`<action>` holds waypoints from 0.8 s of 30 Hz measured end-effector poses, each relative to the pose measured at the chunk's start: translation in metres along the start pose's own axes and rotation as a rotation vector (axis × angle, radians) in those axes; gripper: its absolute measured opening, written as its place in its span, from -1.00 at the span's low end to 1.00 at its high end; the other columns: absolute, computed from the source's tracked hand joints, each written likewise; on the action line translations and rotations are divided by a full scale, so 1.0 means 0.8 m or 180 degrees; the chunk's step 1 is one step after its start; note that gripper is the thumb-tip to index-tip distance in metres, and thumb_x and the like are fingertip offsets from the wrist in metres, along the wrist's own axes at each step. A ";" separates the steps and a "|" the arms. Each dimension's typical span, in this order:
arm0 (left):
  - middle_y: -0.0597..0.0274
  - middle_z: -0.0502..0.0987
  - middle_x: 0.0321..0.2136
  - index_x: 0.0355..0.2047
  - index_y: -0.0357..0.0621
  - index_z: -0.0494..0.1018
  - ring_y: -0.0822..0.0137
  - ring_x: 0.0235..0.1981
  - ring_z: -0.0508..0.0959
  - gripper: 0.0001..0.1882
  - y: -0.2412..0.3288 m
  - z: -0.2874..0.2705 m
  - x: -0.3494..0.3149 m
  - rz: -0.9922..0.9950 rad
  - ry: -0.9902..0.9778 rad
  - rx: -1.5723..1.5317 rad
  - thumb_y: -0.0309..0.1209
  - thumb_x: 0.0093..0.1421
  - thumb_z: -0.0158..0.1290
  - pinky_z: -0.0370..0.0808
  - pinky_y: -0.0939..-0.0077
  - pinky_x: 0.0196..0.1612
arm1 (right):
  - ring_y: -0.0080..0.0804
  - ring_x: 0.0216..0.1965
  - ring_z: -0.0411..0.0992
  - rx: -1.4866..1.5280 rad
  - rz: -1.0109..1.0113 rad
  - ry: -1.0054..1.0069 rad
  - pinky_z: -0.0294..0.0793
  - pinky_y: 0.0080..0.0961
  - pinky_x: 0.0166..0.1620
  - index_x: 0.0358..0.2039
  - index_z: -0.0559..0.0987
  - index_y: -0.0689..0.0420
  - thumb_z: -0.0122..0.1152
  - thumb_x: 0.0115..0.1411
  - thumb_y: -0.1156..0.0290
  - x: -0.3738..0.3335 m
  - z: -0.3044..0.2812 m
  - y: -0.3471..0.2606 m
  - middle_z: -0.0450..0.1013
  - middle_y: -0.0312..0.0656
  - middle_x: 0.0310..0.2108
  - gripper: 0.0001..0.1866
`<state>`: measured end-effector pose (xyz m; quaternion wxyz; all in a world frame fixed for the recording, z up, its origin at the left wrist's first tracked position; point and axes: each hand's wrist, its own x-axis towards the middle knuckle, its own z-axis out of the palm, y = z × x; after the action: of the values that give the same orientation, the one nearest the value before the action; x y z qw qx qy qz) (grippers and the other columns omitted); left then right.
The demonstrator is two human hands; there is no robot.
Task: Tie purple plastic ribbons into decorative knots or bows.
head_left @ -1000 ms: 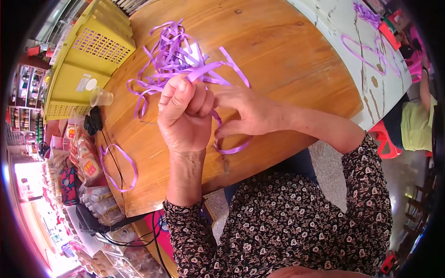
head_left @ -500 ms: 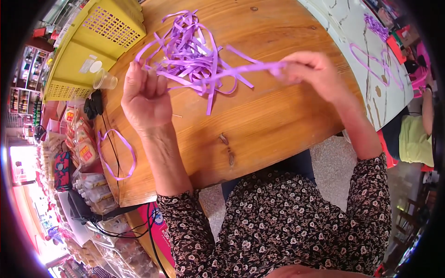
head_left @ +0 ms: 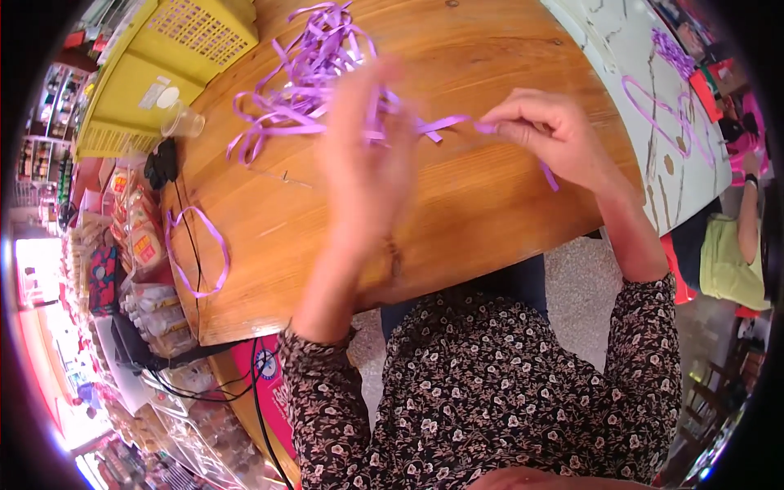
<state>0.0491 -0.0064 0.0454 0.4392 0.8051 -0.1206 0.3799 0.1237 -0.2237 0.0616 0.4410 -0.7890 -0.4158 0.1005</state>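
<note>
My right hand (head_left: 551,135) hovers over the right part of the wooden table (head_left: 457,212), thumb and fingers pinched on a purple ribbon (head_left: 487,127). A short tail of purple ribbon hangs below this hand. My left hand (head_left: 367,159) is smeared by motion, so its fingers and anything in them cannot be made out. It is in front of the tangled pile of purple ribbons (head_left: 314,69) and hides part of it. A ribbon loop (head_left: 224,245) lies apart from the pile, at the table's left edge.
At the far left stands a yellow crate (head_left: 122,98) with a clear plastic cup (head_left: 184,122) beside it. A black cable runs along the table's left edge past packaged goods (head_left: 143,237). To the right, a white marbled table (head_left: 633,106) bears more purple ribbon; a person sits beyond.
My left hand has swung right, from the pile's left side to in front of it. My right hand stays nearly in place, still pinching ribbon. The stretched strip between the hands no longer shows.
</note>
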 end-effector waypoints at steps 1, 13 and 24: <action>0.17 0.47 -0.18 -0.05 -0.24 0.38 0.40 -0.18 0.46 -0.67 0.020 0.023 -0.007 -0.0164 -0.0080 -0.0433 -0.63 0.14 0.01 0.38 0.58 -0.10 | -0.65 -0.39 0.36 0.0015 -0.0054 -0.0066 0.36 -0.69 -0.32 -0.26 0.54 0.25 0.10 0.13 0.58 0.001 0.003 -0.011 0.40 -0.33 -0.46 -0.85; 0.24 0.48 -0.55 -0.42 -0.32 0.51 0.46 -0.42 0.43 -0.80 0.033 0.057 -0.020 -0.2350 -0.1484 -0.2023 -0.39 0.17 0.05 0.37 0.60 -0.35 | -0.59 -0.42 0.40 -0.0006 0.0026 0.0676 0.35 -0.71 -0.36 -0.28 0.50 0.29 0.13 0.09 0.65 -0.036 -0.002 -0.002 0.44 -0.25 -0.44 -0.85; 0.13 0.51 -0.29 -0.13 -0.32 0.42 0.28 -0.24 0.49 -0.72 0.027 0.028 -0.003 -0.1027 -0.1048 -0.0543 -0.44 0.16 0.03 0.40 0.49 -0.16 | -0.43 -0.42 0.41 -0.0688 -0.1050 0.0855 0.36 -0.61 -0.39 -0.31 0.58 0.24 0.19 0.00 0.65 -0.009 0.013 0.004 0.45 -0.20 -0.45 -0.80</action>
<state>0.0476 -0.0376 0.0501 0.5350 0.8250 -0.0922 0.1569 0.1158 -0.2237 0.0512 0.4157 -0.7593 -0.4850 -0.1240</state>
